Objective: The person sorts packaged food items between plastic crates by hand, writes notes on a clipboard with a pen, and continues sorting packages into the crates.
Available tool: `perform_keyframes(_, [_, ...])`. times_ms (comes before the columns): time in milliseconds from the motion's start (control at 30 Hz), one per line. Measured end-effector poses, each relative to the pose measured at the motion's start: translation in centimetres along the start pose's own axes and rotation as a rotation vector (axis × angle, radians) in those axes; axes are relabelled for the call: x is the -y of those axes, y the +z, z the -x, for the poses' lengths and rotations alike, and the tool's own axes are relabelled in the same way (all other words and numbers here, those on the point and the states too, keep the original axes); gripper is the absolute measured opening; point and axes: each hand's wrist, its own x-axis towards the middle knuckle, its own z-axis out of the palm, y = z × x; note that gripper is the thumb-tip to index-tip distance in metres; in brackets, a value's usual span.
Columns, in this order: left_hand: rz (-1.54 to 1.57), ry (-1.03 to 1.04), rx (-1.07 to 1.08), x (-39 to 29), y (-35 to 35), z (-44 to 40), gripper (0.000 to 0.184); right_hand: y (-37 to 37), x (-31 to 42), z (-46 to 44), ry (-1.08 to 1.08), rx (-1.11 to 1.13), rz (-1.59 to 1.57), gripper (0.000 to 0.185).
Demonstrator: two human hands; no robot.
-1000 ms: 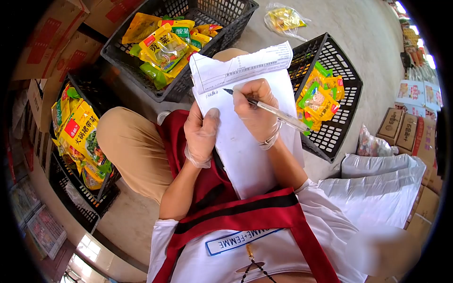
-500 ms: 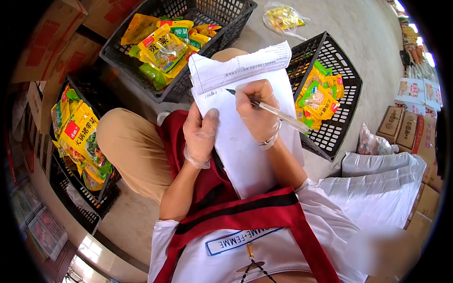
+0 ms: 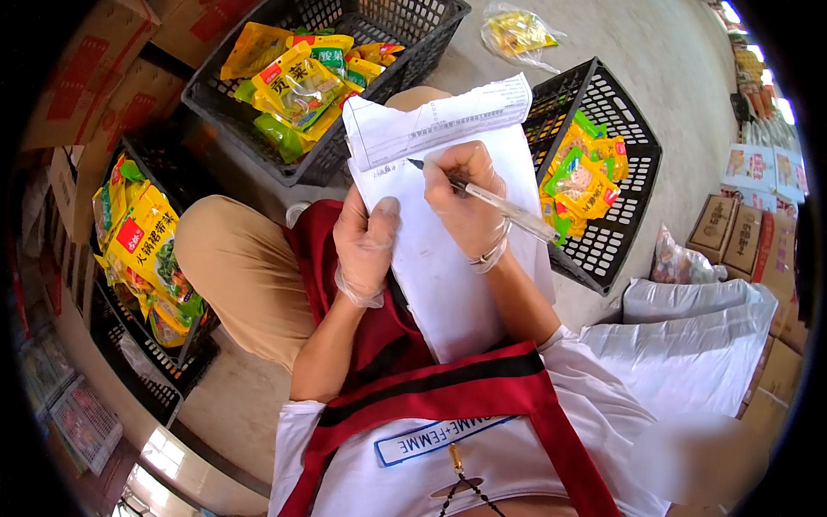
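A stack of white paper (image 3: 448,284) rests over my lap, its printed top sheet (image 3: 439,121) folded back at the upper edge. My left hand (image 3: 366,241), in a clear plastic glove, grips the stack's left edge with the thumb on top. My right hand (image 3: 465,202), gloved likewise, is closed around a pen (image 3: 512,213) with a pale, clear barrel. The pen's dark tip meets the paper near the top, just right of a short line of handwriting (image 3: 388,166). The lower fingers of my left hand are hidden under the paper.
Black plastic crates holding yellow food packets stand ahead (image 3: 301,164), at the left (image 3: 194,345) and at the right (image 3: 633,185). A bagged yellow packet (image 3: 521,34) lies on the floor. Cardboard boxes (image 3: 736,233) and a silvery sack (image 3: 680,345) are at right.
The pen tip and my right hand have shifted slightly left and up across the paper. My left hand keeps its hold on the stack.
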Motion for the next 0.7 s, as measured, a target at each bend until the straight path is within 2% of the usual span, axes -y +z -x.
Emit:
perform_keyframes(200, [-0.007,-0.018,-0.001,-0.1,-0.1,0.0,0.036,-0.3,-0.3,-0.1,-0.075,0.054,-0.007,0.020])
perform_keyframes(267, [-0.010,-0.015,0.007,0.0,-0.2,0.0,0.036,-0.3,-0.7,0.0,0.020,-0.003,-0.177,0.019])
perform_keyframes(467, [0.025,-0.003,-0.006,-0.2,0.0,-0.2,0.036,-0.4,-0.2,-0.1,-0.013,-0.062,-0.343,0.015])
perform_keyframes(533, [0.017,-0.118,0.012,-0.6,-0.1,-0.3,0.036,-0.5,-0.3,-0.2,-0.026,-0.053,-0.358,0.013])
perform_keyframes(567, [0.012,-0.108,0.010,-0.8,-0.2,-0.4,0.036,-0.5,-0.3,-0.2,-0.033,-0.044,-0.367,0.012])
perform_keyframes(633, [0.072,-0.239,0.098,-1.5,-0.5,-0.5,0.037,-0.6,-0.1,-0.2,-0.026,-0.039,-0.409,0.012])
perform_keyframes(700, [0.064,-0.252,0.122,-2.3,-0.4,-0.2,0.041,-0.8,-0.1,0.0,-0.016,-0.039,-0.451,0.011])
